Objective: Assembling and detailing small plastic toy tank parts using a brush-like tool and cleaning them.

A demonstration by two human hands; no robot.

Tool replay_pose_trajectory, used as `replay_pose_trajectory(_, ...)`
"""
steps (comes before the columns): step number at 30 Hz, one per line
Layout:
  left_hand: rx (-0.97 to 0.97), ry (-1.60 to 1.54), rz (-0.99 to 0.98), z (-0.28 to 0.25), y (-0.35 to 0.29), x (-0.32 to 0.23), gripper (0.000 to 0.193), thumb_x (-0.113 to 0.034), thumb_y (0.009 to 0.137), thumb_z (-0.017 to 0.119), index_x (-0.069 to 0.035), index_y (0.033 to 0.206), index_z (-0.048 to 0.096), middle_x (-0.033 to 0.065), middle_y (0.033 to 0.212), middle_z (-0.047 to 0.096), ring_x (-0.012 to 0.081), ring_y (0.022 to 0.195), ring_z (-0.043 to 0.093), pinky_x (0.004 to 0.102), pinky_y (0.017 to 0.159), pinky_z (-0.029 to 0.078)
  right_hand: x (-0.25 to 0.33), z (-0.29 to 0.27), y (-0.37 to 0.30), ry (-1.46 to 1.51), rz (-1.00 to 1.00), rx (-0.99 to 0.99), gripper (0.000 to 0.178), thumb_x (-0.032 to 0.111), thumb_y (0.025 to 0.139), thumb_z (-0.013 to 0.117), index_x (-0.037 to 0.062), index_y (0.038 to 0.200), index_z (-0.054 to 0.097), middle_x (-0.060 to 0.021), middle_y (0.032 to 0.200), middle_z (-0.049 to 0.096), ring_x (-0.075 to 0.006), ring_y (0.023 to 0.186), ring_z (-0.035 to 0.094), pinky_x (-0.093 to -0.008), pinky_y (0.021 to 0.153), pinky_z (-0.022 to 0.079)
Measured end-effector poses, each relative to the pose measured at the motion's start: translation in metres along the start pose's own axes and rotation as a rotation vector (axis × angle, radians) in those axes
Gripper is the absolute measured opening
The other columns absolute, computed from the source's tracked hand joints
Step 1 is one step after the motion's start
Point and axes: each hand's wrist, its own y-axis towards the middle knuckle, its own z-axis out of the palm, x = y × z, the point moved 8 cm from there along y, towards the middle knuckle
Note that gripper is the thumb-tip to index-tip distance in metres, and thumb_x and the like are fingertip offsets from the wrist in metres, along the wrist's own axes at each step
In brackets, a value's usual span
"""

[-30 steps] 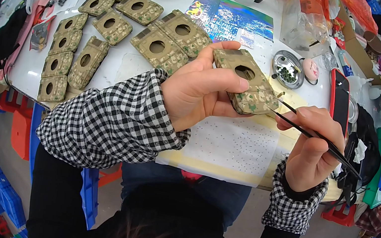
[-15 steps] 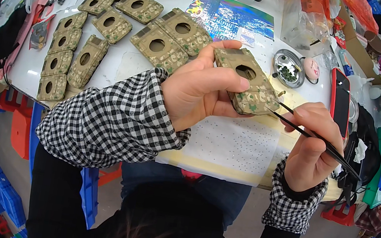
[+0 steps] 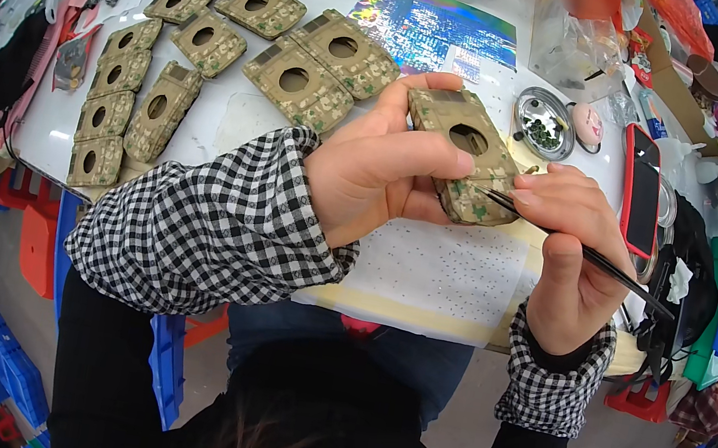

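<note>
the left hand holds a camouflage piece above the table, thumb pressed beside its round hole. the right hand pinches black tweezers, their tips narrow together over the piece's near end; whether they touch it i cannot tell. below, dotted paper runs toward the table's near edge. room looks tight at right, with a red-cased phone near that hand. leftward, white tabletop opens between the left sleeve and a slanted spare piece.
</note>
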Motion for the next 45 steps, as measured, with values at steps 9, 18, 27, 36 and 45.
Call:
replay_pose_trajectory(9,-0.02,0.001,0.0,-0.001,-0.001,-0.002,0.057,-0.009,0.084,0.05,-0.01,0.134,0.021,0.0174,0.128,0.041,0.0285,0.117,0.049,0.0446,0.093,0.047,-0.002,-0.013,-0.007,0.133,0.012,-0.158,0.025,0.019,0.092,0.051,-0.0041,0.098,0.06,-0.0124,0.085,0.063,-0.0198,0.081,0.058,-0.032,0.077,0.044)
replay_pose_trajectory(18,-0.031,0.087,0.061,-0.011,0.006,-0.023,0.045,-0.024,0.097,0.035,-0.011,0.137,0.018,0.0143,0.127,0.042,0.0282,0.114,0.052,0.0379,0.088,0.053,-0.012,-0.036,-0.002,-0.453,0.158,-0.223,0.008,0.001,0.082,0.059,0.0014,0.089,0.063,-0.0079,0.075,0.058,-0.0193,0.069,0.053,-0.0277,0.068,0.042)
replay_pose_trajectory(27,-0.049,0.096,-0.11,-0.007,0.004,-0.007,0.048,-0.041,0.096,0.037,-0.012,0.134,0.029,0.0151,0.122,0.05,0.0321,0.101,0.06,0.0324,0.081,0.056,-0.012,-0.009,0.005,-0.719,0.034,-0.006,0.018,0.006,0.067,0.074,0.0044,0.082,0.063,-0.0071,0.07,0.055,-0.0241,0.073,0.053,-0.0333,0.063,0.043)
replay_pose_trajectory(36,-0.033,0.077,-0.121,-0.001,0.003,-0.008,0.047,-0.039,0.096,0.037,-0.011,0.133,0.03,0.0125,0.123,0.05,0.03,0.101,0.06,0.0342,0.08,0.056,0.002,-0.025,0.007,-0.688,0.034,-0.114,0.014,0.0,0.068,0.072,0.0024,0.079,0.063,-0.0073,0.069,0.056,-0.0217,0.066,0.052,-0.0289,0.061,0.042)
replay_pose_trajectory(45,0.005,0.121,-0.187,0.012,-0.002,0.004,0.044,-0.039,0.097,0.032,-0.014,0.134,0.028,0.009,0.126,0.046,0.021,0.107,0.056,0.0382,0.084,0.053,0.007,-0.017,-0.005,0.068,0.068,-0.212,0.01,0.004,0.088,0.055,-0.0015,0.096,0.052,-0.0135,0.086,0.06,-0.0159,0.076,0.058,-0.0258,0.07,0.046)
